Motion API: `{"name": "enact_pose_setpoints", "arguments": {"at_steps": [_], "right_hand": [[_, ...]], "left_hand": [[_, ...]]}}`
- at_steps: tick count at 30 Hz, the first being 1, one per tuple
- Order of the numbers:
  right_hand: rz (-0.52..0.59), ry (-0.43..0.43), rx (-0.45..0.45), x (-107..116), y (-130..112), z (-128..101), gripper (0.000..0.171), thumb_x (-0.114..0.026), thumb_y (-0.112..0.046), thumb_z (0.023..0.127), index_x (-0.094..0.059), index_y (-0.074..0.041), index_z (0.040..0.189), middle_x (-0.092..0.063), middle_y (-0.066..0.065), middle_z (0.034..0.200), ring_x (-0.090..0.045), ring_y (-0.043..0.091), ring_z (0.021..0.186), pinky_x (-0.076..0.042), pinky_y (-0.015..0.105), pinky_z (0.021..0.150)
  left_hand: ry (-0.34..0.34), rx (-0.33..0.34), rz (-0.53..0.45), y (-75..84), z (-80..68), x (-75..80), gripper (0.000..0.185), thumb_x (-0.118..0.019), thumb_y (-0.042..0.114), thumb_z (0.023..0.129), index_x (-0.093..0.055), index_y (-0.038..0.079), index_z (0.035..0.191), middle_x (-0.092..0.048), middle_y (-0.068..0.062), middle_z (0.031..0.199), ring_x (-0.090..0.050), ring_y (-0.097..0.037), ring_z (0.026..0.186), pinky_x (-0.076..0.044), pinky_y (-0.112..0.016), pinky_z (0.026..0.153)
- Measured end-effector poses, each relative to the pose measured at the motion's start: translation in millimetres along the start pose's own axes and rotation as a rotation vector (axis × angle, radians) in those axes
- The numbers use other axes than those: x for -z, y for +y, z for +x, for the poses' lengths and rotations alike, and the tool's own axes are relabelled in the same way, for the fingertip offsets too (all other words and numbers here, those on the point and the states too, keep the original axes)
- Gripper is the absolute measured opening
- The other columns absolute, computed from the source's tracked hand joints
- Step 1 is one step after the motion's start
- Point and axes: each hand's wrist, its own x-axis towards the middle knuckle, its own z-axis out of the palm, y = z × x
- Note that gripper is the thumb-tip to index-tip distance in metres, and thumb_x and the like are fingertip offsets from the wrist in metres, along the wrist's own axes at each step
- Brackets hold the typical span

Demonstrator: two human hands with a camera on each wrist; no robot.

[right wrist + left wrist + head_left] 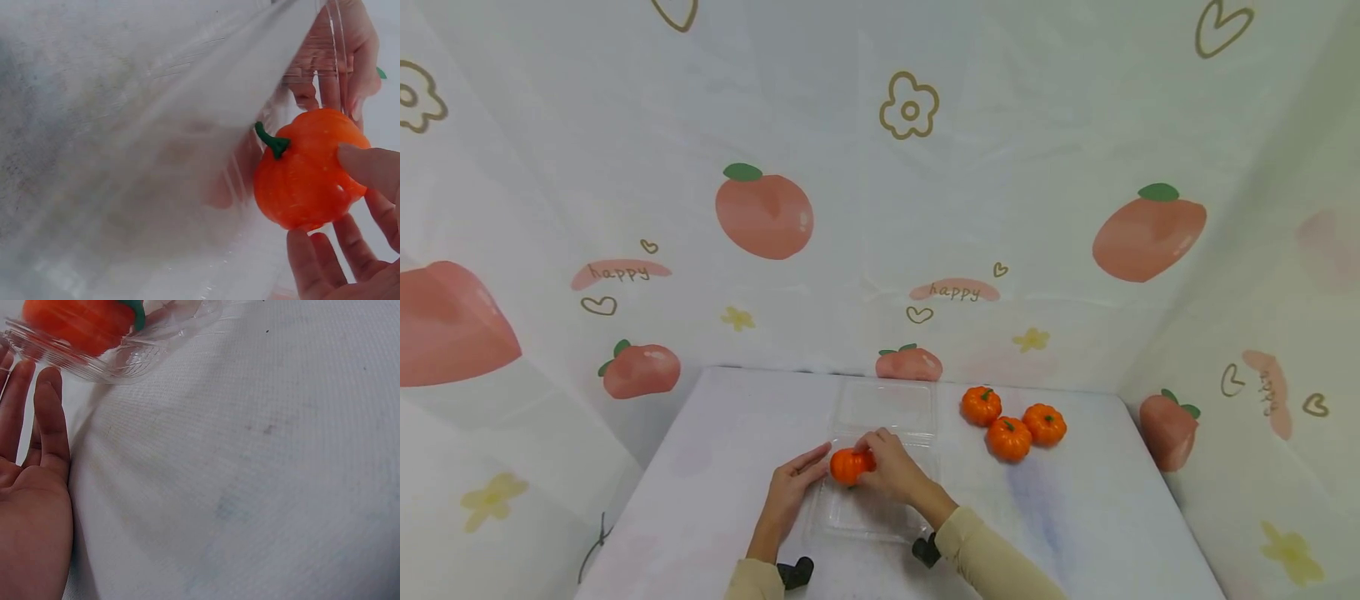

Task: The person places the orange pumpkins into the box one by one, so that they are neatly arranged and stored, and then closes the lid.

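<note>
Right hand [891, 467] pinches a small orange pumpkin [848, 465] with curled fingertips, holding it over the clear plastic clamshell box [880, 467] mid-counter [715, 467]. Left hand [793, 483], fingers straight and together, lies flat against the box's 9 o'clock edge. Three more pumpkins [1011, 421] cluster at 2 o'clock, well apart. Box's open lid [886, 406] lies at 12 o'clock.

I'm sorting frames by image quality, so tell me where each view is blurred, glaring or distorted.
Head view: even, soft light, wide-angle bending at the edges, the three loose pumpkins sharp. Left wrist view: the left hand is soft and close, the clear plastic container is blurred, the tablecloth shows weave. Right wrist view: the container's wall smears the left half, while the held pumpkin is fairly crisp by the right hand.
</note>
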Motion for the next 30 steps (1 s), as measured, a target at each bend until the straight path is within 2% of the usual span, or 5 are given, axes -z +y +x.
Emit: {"name": "enact_pose_setpoints", "arguments": {"at_steps": [5, 9, 22, 26, 30], "right_hand": [[-0.012, 0.012, 0.022, -0.1, -1.3, -0.1, 0.031, -0.081, -0.016, 0.084, -0.063, -0.014, 0.109, -0.058, 0.003, 0.108, -0.053, 0.017, 0.103, -0.054, 0.033, 0.095], [-0.019, 0.013, 0.034, -0.8, -1.4, -0.5, 0.026, -0.077, -0.017, 0.088, -0.063, -0.013, 0.109, -0.057, 0.003, 0.107, -0.053, 0.016, 0.101, -0.054, 0.033, 0.094], [-0.102, -0.014, 0.012, 0.8, -4.1, -3.2, 0.031, -0.073, -0.029, 0.093, -0.06, -0.017, 0.119, -0.057, 0.001, 0.114, -0.048, 0.014, 0.104, -0.055, 0.029, 0.094], [-0.175, 0.011, 0.04, 5.0, -8.3, -5.7, 0.035, -0.069, -0.032, 0.095, -0.059, -0.017, 0.125, -0.056, 0.002, 0.12, -0.048, 0.016, 0.106, -0.055, 0.029, 0.094], [-0.327, 0.088, 0.091, 8.5, -12.0, -7.4, 0.043, -0.067, -0.039, 0.096, -0.058, -0.017, 0.132, -0.057, 0.003, 0.128, -0.052, 0.02, 0.112, -0.054, 0.035, 0.1]], "left_hand": [[-0.01, 0.0, -0.014, -0.5, -0.5, 0.9, 0.046, -0.074, 0.033, 0.094, -0.067, 0.017, 0.136, -0.066, 0.002, 0.14, -0.055, -0.019, 0.14, -0.05, -0.01, 0.097], [-0.009, -0.006, -0.004, -1.3, 0.0, 1.3, 0.045, -0.072, 0.033, 0.094, -0.067, 0.017, 0.136, -0.066, 0.002, 0.14, -0.054, -0.02, 0.14, -0.049, -0.01, 0.098], [-0.001, -0.005, 0.01, -1.7, 0.7, 1.2, 0.047, -0.073, 0.038, 0.093, -0.067, 0.019, 0.136, -0.067, 0.002, 0.14, -0.057, -0.02, 0.138, -0.05, -0.015, 0.1], [0.0, -0.008, 0.01, -1.8, 1.1, 0.8, 0.046, -0.072, 0.036, 0.094, -0.067, 0.017, 0.136, -0.066, 0.001, 0.14, -0.057, -0.021, 0.138, -0.051, -0.015, 0.1], [0.001, -0.006, -0.016, -2.3, 2.1, 1.3, 0.045, -0.073, 0.032, 0.094, -0.067, 0.015, 0.136, -0.067, -0.002, 0.139, -0.059, -0.02, 0.136, -0.051, -0.013, 0.097]]}}
